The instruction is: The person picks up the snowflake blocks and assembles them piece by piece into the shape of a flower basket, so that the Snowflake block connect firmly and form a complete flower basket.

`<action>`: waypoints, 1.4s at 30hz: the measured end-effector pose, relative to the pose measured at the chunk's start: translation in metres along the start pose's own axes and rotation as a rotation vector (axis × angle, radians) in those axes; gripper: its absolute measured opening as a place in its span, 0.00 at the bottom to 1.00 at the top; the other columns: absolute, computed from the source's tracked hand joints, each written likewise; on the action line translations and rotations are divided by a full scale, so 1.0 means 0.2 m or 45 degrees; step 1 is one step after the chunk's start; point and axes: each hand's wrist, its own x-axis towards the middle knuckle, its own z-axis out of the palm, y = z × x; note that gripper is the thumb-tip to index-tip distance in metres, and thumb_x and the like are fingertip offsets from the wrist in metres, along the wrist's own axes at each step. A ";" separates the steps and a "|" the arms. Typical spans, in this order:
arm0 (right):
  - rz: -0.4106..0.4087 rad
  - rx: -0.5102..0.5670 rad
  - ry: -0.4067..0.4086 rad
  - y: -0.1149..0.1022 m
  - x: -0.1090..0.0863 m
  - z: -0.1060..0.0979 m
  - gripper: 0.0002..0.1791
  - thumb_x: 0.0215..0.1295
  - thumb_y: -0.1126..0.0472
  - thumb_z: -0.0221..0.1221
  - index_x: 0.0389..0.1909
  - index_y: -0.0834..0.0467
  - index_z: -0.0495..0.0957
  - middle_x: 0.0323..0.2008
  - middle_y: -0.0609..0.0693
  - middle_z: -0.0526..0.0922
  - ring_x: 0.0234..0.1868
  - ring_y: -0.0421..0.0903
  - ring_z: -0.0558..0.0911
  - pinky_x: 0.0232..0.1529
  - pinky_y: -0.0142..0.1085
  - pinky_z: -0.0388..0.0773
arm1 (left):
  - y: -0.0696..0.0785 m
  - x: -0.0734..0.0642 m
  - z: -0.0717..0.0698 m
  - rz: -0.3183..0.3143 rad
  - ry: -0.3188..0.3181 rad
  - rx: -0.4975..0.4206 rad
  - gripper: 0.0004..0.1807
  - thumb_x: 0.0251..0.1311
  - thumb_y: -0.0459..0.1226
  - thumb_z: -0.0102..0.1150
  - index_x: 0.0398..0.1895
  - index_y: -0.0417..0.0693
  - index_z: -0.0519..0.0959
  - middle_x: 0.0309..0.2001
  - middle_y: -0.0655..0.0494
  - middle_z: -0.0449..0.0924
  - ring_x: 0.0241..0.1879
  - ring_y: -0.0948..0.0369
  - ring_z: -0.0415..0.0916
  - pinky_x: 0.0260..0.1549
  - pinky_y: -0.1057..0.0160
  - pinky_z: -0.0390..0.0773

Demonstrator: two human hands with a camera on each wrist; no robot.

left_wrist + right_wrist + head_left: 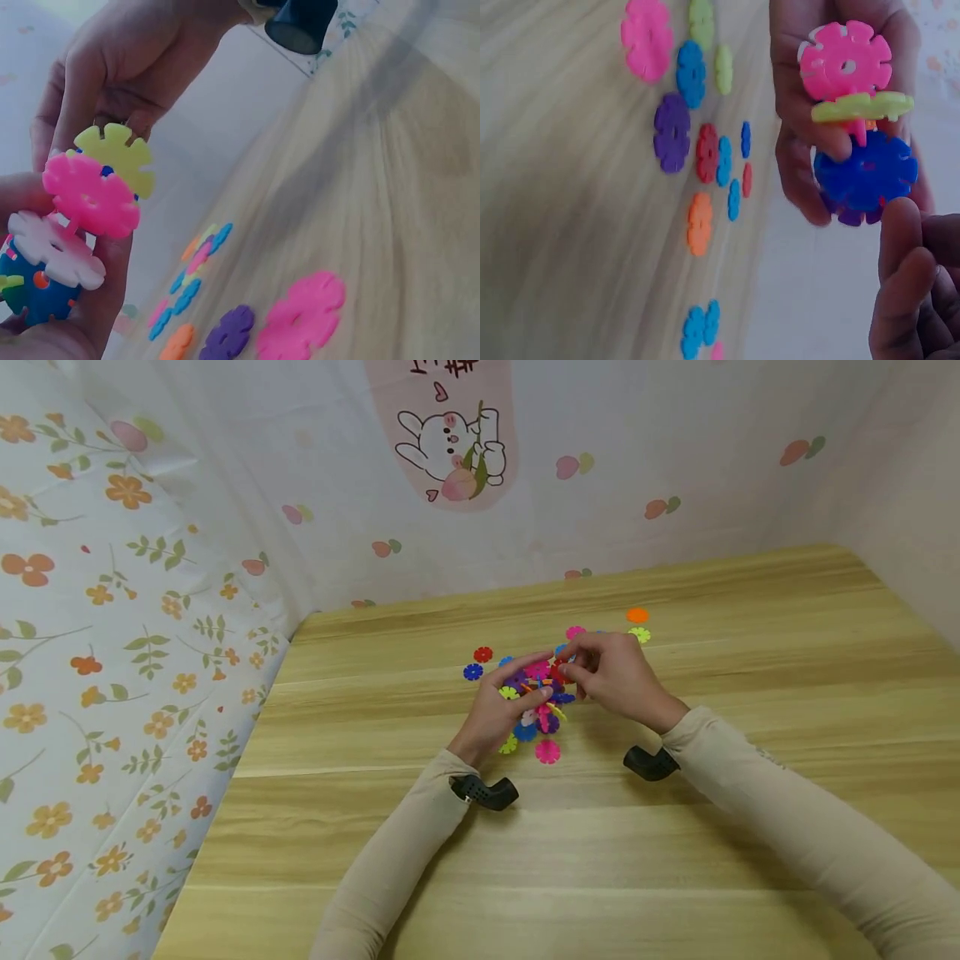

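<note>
Above loose discs (547, 752), left hand (495, 703) grips disc cluster (866, 169), right hand (618, 675) pinches red disc (557, 675), partly hiding it.

head view from above, forward-down; wrist views close in, joined discs (82, 214) in both

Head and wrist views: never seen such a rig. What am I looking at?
No robot here: a person works bare-handed. The head view comes from a head-worn camera looking forward and down; each wrist view comes from a black camera worn on that wrist. On the wood-patterned table lie loose flower-shaped plastic discs in pink, purple, orange and blue. The left hand holds a multicoloured cluster of interlocked discs; the right hand appears to pinch a red notched disc at its edge.
</note>
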 end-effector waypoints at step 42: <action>0.225 -0.614 -0.328 0.43 0.12 -0.18 0.18 0.55 0.62 0.71 0.44 0.68 0.81 0.36 0.61 0.85 0.38 0.55 0.80 0.45 0.50 0.80 | 0.00 0.01 0.01 -0.036 0.002 0.044 0.27 0.68 0.23 0.50 0.68 0.48 0.73 0.71 0.52 0.68 0.72 0.53 0.65 0.71 0.50 0.68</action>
